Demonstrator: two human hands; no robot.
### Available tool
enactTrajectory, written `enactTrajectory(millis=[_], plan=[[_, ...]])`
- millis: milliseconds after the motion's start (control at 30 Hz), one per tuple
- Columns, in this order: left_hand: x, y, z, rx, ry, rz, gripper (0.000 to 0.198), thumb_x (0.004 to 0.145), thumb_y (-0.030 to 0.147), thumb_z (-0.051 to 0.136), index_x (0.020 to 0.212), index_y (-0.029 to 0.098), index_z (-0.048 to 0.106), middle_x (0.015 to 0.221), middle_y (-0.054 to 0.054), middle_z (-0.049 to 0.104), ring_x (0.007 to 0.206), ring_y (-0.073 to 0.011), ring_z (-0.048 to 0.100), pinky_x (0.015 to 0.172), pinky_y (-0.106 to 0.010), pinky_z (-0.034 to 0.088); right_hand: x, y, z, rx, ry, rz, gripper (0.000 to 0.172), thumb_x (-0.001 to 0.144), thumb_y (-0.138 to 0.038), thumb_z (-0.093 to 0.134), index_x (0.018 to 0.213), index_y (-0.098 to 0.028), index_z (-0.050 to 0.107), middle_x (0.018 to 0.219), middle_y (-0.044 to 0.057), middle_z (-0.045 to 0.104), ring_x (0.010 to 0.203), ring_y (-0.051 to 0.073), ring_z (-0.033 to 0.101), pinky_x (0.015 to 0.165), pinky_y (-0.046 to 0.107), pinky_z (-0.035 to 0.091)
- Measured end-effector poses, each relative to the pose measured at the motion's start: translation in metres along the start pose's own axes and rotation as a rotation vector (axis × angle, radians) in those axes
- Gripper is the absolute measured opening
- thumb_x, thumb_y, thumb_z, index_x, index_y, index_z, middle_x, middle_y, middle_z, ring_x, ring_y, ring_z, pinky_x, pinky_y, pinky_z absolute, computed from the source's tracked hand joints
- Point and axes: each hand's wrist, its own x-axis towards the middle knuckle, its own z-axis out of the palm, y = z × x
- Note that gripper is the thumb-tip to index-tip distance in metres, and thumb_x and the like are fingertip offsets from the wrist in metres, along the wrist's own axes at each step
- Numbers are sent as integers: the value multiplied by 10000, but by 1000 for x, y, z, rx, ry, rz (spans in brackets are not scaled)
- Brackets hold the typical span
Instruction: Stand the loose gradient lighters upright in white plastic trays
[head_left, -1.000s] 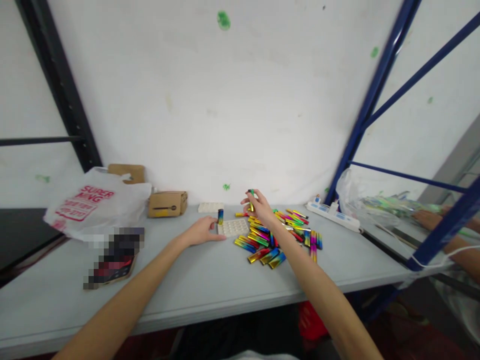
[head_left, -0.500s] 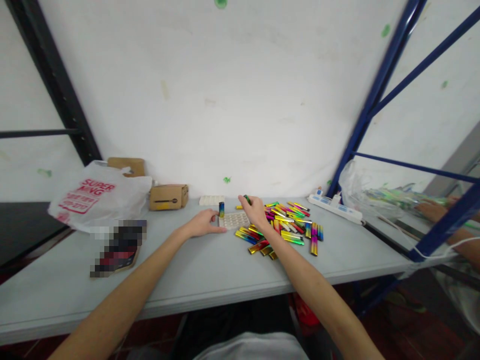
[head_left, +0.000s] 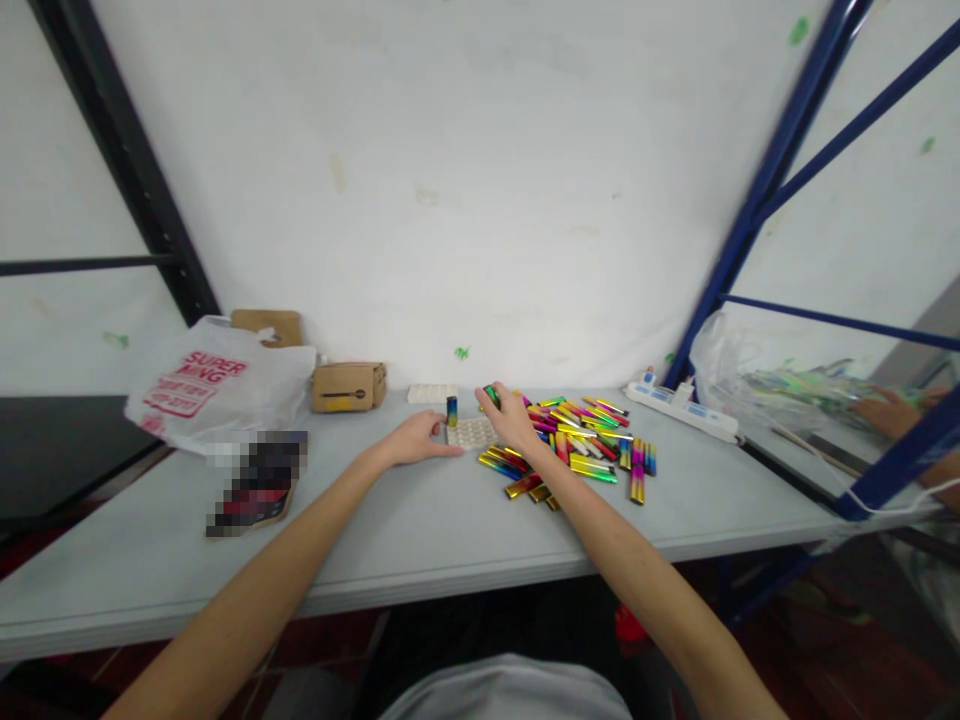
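A small white tray with round holes [head_left: 471, 432] lies on the grey table [head_left: 420, 520]. One blue-and-gold stick [head_left: 451, 410] stands upright in the tray's far left corner. My left hand [head_left: 417, 440] rests on the table against the tray's left edge, fingers loosely curled, holding nothing. My right hand [head_left: 511, 418] hovers over the tray's right side, pinching a green-tipped stick [head_left: 492, 395] tilted over the holes. A heap of shiny multicoloured sticks [head_left: 579, 452] lies just right of the tray.
A second white tray [head_left: 432, 393] lies by the wall. A small cardboard box [head_left: 349, 386] and a white plastic bag with red print [head_left: 217, 385] sit at the left. A white power strip [head_left: 681, 411] is at the right. Another person's hand [head_left: 889, 412] works beyond the blue frame [head_left: 757, 200].
My right hand has come down from above the pile toward the tray, tilting the green-tipped stick lower. My left hand stays by the tray. The camera has shifted slightly.
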Motion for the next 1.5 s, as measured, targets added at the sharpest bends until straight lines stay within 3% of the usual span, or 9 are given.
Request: enactTrajectory(millis=[100,200,333,433,600,833,1100,1267,1500], plan=[[-1,3,0,17,8,-14,631,659,767,675,873,175,638,793,-25,582,716,-210,525,640,-299,371,-1,4,4,-52,-48,-23,210,1002,-387,465,1015,-193,543,806,-6,593,752,168,563,701,258,382],[0,5,2,32,0,-14,627,678,764,662,885,172,635,795,-29,586,710,-211,524,631,-301,367,-1,6,7,-125,-102,-123,147,993,-301,497,957,-178,570,889,40,600,853,181,572,793,274,418],[1,6,7,26,11,-4,632,682,768,657,886,170,645,796,-39,601,708,-220,538,629,-306,369,0,2,9,-217,-100,-190,219,987,-344,555,850,-177,590,906,54,569,904,186,548,863,282,419],[1,5,10,29,25,-21,619,672,772,661,857,182,637,786,-37,606,704,-220,542,632,-307,375,0,0,9,-235,-103,-178,291,1009,-403,531,842,-172,593,820,32,563,800,172,530,788,271,405],[1,3,12,41,38,-16,596,674,772,661,811,194,610,787,-44,605,712,-224,544,629,-309,373,0,0,9,-198,-229,-146,342,1010,-444,529,832,-160,600,711,8,587,655,145,499,661,256,352],[1,3,13,50,42,-18,622,679,806,621,809,198,598,787,-50,598,720,-237,551,646,-320,378,-2,-2,17,-286,-299,-204,249,1015,-342,531,916,-130,618,834,71,658,759,170,567,730,269,388],[1,2,12,12,24,-2,655,672,786,657,919,179,651,831,-51,633,742,-231,563,664,-310,395,2,-8,21,-353,-383,-184,326,1045,-390,456,952,-131,631,900,109,706,827,197,636,781,285,425],[1,3,12,41,22,-42,627,681,763,661,901,176,637,825,-54,633,736,-230,563,661,-310,389,1,-18,24,-535,-354,-128,418,1051,-465,402,1112,-102,600,1062,198,705,979,279,675,849,350,457],[1,5,9,23,23,-8,558,690,721,675,856,190,638,803,-44,630,729,-223,558,650,-300,390,0,-20,25,-558,-395,-105,377,1036,-448,445,1185,-119,556,1067,172,709,999,286,678,856,365,470]])
